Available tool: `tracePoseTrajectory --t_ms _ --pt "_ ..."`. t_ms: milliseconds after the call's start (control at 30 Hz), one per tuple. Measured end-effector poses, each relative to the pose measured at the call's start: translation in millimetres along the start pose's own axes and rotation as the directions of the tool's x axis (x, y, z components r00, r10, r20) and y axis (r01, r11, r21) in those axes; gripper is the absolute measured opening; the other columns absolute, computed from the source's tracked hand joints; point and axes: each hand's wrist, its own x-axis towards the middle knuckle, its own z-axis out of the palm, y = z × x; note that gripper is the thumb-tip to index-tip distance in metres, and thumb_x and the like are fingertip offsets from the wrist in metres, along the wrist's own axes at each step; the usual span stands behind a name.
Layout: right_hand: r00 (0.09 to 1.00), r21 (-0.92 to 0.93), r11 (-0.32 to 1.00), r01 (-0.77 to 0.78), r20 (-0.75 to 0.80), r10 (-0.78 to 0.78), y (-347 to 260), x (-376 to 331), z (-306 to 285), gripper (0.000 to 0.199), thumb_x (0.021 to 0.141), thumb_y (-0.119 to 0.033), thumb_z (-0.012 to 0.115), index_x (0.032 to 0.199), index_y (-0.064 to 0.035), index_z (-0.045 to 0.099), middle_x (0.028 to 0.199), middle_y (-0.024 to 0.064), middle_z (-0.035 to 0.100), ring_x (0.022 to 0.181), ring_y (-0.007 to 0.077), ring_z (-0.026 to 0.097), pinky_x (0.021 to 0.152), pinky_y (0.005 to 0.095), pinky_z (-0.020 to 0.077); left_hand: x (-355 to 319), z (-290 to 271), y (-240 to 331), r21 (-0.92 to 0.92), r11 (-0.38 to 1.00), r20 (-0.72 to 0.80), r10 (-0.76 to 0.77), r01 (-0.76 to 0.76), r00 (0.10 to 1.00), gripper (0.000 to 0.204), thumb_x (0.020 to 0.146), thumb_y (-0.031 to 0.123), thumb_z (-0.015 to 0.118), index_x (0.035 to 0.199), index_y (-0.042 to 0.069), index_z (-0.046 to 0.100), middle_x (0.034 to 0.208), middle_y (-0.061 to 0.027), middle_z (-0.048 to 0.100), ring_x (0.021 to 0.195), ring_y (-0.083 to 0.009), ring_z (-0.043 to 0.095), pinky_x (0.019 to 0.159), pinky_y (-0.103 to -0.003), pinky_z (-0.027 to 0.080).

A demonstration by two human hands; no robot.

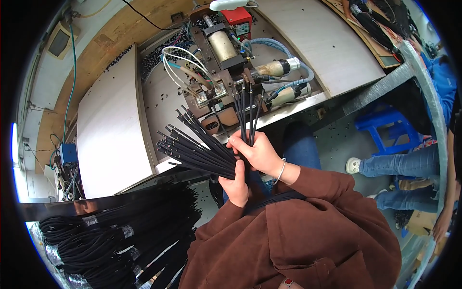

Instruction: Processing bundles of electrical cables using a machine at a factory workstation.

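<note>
My left hand [235,187] is closed around a thick bundle of black cables [202,151], which fans out to the upper left with small metallic tips at the ends. Just beside it, my right hand [260,153] grips a smaller group of black cables [246,113] that point up toward the machine [226,82]. One cable runs from between my hands to the machine's front block. My right thumb and fingers meet near the base of both groups. The lower ends of the cables are hidden behind my hands and sleeves.
A white board [113,123] lies left of the machine, and another pale board [322,43] to its right. Small black scraps [159,60] litter the bench. Coiled black cable bundles [96,245] hang at lower left. A blue stool [387,127] and another person's legs [399,161] are at right.
</note>
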Motion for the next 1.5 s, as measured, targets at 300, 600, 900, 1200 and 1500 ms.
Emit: tracePoseTrajectory --t_ms 300,600,900,1200,1500 --pt "0.99 -0.051 0.993 -0.105 0.089 0.11 -17 -4 -3 0.018 0.083 -0.019 0.06 0.082 -0.0004 0.061 0.067 0.0017 0.058 0.062 0.0077 0.053 0.059 0.0232 0.0441 -3 -4 -7 0.003 1.0 0.025 0.02 -0.02 1.0 0.024 0.083 0.006 0.057 0.105 -0.003 0.055 0.102 -0.0061 0.058 0.09 -0.012 0.055 0.081 -0.025 0.042" --pt "0.999 -0.006 0.999 0.042 0.01 -0.042 4 -17 -5 0.013 0.083 -0.013 0.06 0.083 0.0 0.059 0.068 0.002 0.058 0.064 0.0076 0.055 0.059 0.0227 0.0447 -8 -4 -6 -0.006 1.0 0.036 0.003 -0.003 0.999 0.028 0.081 0.003 0.059 0.108 -0.001 0.053 0.103 -0.0056 0.056 0.092 -0.0127 0.053 0.083 -0.026 0.041" --pt "0.998 0.084 0.996 -0.011 -0.061 0.016 2 -21 -4 0.01 0.084 -0.01 0.059 0.083 -0.0002 0.059 0.073 0.0018 0.059 0.066 0.0079 0.055 0.061 0.0223 0.0459 -9 -1 -6 0.0 0.999 0.038 0.046 -0.046 0.998 0.021 0.081 0.004 0.058 0.101 -0.002 0.055 0.098 -0.0053 0.057 0.087 -0.0119 0.053 0.079 -0.026 0.042" --pt "0.995 0.113 0.993 -0.02 -0.093 0.03 7 -2 0 0.01 0.082 -0.009 0.059 0.081 0.0003 0.058 0.071 0.0021 0.058 0.064 0.0081 0.056 0.059 0.0232 0.048 1 1 0 0.047 0.997 -0.005 0.063 -0.063 0.998 0.016 0.082 0.006 0.058 0.096 -0.002 0.056 0.092 -0.0044 0.058 0.082 -0.011 0.053 0.076 -0.025 0.042" --pt "0.996 0.135 0.99 -0.043 -0.066 0.052 -1 4 5 0.014 0.082 -0.013 0.06 0.081 0.0011 0.059 0.068 0.0032 0.059 0.062 0.0086 0.055 0.057 0.023 0.0463 5 0 3 0.019 0.998 0.005 0.053 -0.053 0.999 0.017 0.083 0.006 0.057 0.099 -0.001 0.055 0.096 -0.0047 0.058 0.084 -0.0115 0.054 0.078 -0.024 0.042"
